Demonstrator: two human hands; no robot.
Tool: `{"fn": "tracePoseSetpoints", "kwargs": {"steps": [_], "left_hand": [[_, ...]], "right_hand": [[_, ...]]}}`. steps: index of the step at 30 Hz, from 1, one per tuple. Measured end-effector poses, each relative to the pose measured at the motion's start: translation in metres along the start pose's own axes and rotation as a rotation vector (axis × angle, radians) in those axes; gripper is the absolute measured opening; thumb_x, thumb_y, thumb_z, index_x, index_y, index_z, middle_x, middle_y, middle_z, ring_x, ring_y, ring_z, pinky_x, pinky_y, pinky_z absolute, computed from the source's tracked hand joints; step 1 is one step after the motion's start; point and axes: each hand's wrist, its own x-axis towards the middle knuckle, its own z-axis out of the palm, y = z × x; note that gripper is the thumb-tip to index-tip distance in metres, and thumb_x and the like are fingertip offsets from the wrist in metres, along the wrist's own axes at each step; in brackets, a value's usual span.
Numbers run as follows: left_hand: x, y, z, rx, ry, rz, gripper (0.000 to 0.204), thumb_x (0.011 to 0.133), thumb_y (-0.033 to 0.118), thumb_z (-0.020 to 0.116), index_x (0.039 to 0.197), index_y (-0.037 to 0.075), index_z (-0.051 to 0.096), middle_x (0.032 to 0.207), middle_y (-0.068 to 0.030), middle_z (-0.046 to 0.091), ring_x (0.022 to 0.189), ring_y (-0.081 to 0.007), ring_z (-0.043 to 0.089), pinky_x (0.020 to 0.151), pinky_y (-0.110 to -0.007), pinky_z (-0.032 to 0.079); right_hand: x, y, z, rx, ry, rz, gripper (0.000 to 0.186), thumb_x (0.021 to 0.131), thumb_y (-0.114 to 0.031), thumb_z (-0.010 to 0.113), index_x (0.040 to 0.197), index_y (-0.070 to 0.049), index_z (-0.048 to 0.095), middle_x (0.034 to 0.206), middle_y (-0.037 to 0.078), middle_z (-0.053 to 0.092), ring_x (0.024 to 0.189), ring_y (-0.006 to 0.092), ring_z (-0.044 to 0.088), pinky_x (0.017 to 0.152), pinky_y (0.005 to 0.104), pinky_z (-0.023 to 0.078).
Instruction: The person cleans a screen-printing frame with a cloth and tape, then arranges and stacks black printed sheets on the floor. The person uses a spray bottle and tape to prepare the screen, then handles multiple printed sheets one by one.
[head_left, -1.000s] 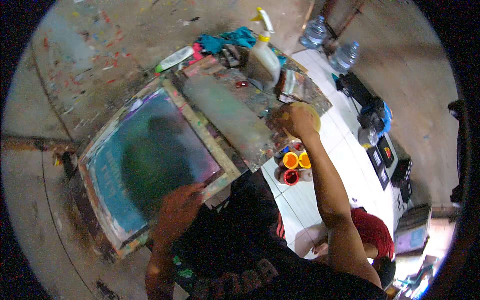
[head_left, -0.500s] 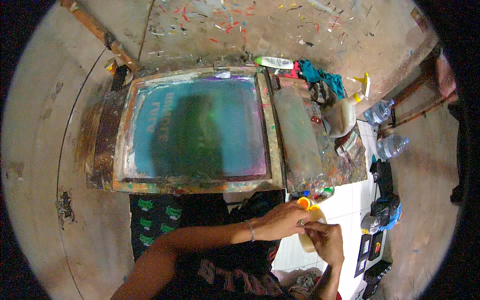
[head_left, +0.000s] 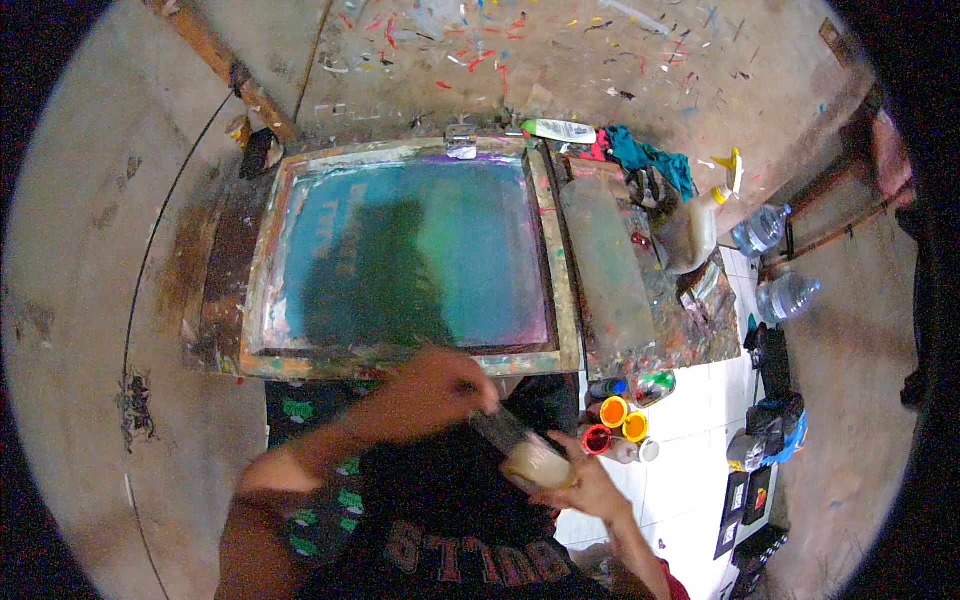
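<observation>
My right hand (head_left: 592, 488) grips the lower end of a clear, cylinder-shaped container (head_left: 538, 464) with cream-coloured contents, tilted over my lap. At the container's upper left end is my left hand (head_left: 435, 398), its fingers curled in and smeared by motion. Whatever they pinch there is hidden. Beyond both hands lies a wooden-framed printing screen (head_left: 490, 270) with teal mesh, my shadow falling across it. To the right of the container, several paint pots stand on the white tiles, including an orange one (head_left: 614, 411) and a red one (head_left: 597, 439).
Right of the screen, a paint-stained board (head_left: 605, 255) holds a spray bottle (head_left: 692, 235) with a yellow nozzle. Teal cloth (head_left: 640, 160) and a white-green bottle (head_left: 560, 131) lie along the back. Two clear water bottles (head_left: 765, 230) sit at far right. A paint-flecked wall (head_left: 560, 60) rises behind.
Both hands have moved left, away from the paint pots, with the container now over my lap. My left hand has drawn apart from my right. The pots are uncovered to view.
</observation>
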Motion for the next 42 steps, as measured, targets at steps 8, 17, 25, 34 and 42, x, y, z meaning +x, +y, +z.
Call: {"fn": "tracePoseSetpoints", "kwargs": {"steps": [8,17,25,34,42], "left_hand": [[-0.085,0.052,-0.114,0.435,0.379,-0.174,0.006,0.077,0.006,0.070,0.079,0.000,0.069,0.076,-0.0071,0.067,0.075,-0.0175,0.065,0.069,-0.031,0.051],[-0.243,0.028,-0.158,-0.030,1.211,0.522,0.017,0.078,0.012,0.062,0.092,0.009,0.052,0.091,-0.0104,0.050,0.085,-0.0276,0.046,0.076,-0.046,0.041],[-0.261,0.013,-0.165,-0.126,1.589,0.492,0.043,0.089,0.026,0.054,0.125,0.015,0.034,0.127,-0.0154,0.036,0.115,-0.0381,0.036,0.094,-0.059,0.032],[-0.192,0.005,-0.157,-0.248,1.930,0.179,0.064,0.096,0.046,0.046,0.150,0.019,0.025,0.157,-0.0201,0.026,0.139,-0.0470,0.032,0.108,-0.073,0.023],[-0.165,-0.009,-0.173,-0.469,1.113,0.523,0.051,0.098,0.037,0.046,0.141,0.012,0.035,0.135,-0.0178,0.052,0.123,-0.0399,0.053,0.110,-0.058,0.032]], "right_hand": [[0.022,-0.013,-0.049,0.270,-0.228,0.025,0.039,0.083,-0.033,0.078,0.112,-0.007,0.070,0.101,0.006,0.074,0.093,0.0156,0.068,0.085,0.0321,0.053],[-0.044,-0.175,-0.126,-0.402,0.427,-0.751,0.038,0.064,-0.045,0.081,0.088,-0.018,0.071,0.062,0.008,0.063,0.050,0.0212,0.061,0.048,0.0302,0.053],[-0.041,-0.194,-0.119,-0.384,0.575,-0.677,0.032,0.075,-0.033,0.074,0.092,-0.007,0.072,0.067,0.011,0.065,0.055,0.0208,0.060,0.052,0.0306,0.049],[0.017,-0.018,-0.148,-0.436,0.903,0.122,0.038,0.077,-0.013,0.078,0.113,-0.002,0.069,0.089,0.018,0.070,0.076,0.0275,0.069,0.070,0.0351,0.052],[0.108,0.107,-0.147,-1.002,0.832,0.432,0.072,0.085,-0.020,0.069,0.149,-0.025,0.037,0.100,0.020,0.065,0.072,0.0354,0.067,0.066,0.0476,0.053]]}}
